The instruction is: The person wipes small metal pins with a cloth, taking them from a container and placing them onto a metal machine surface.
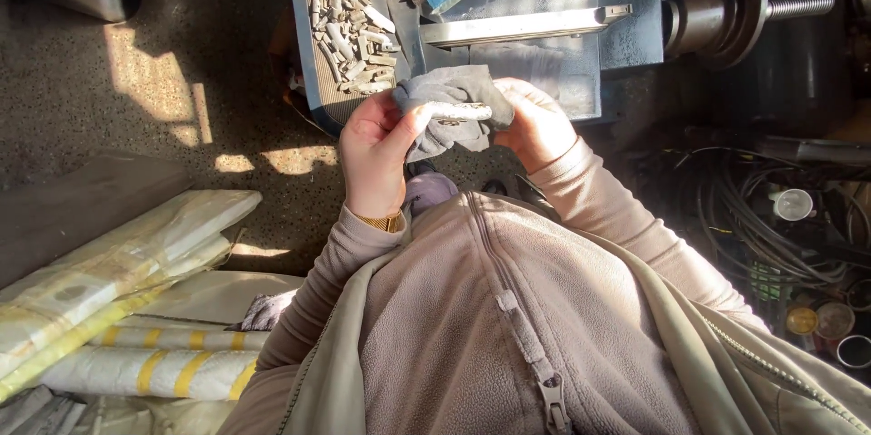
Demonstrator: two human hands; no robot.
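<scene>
Head view. Nearest the camera, a beige fleece jacket (508,326) with its zipper is filling the lower centre of the frame. Above it, at mid-frame, both hands are meeting over a grey rag (454,90). Left hand (374,152) is gripping the rag's left edge, thumb pressed toward a small pale metal piece (458,111) that is lying across the cloth; the fingers are curled and closed on rag and piece together. Right hand (537,124) is cupping the rag from the other side, fingers wrapped into the cloth, tips hidden. The piece is sitting between the two hands, partly swaddled.

Judgement: the wiping of one part appears to be under way. The next move would likely call for turning the piece within the cloth while keeping a firm pinch so it does not slip.

Upper centre: a ribbed tray (328,95) is holding a heap of similar metal pieces (352,36) on a blue machine desk (544,63). Lower left: wrapped bundles with yellow bands (136,362) are lying on the floor.
</scene>
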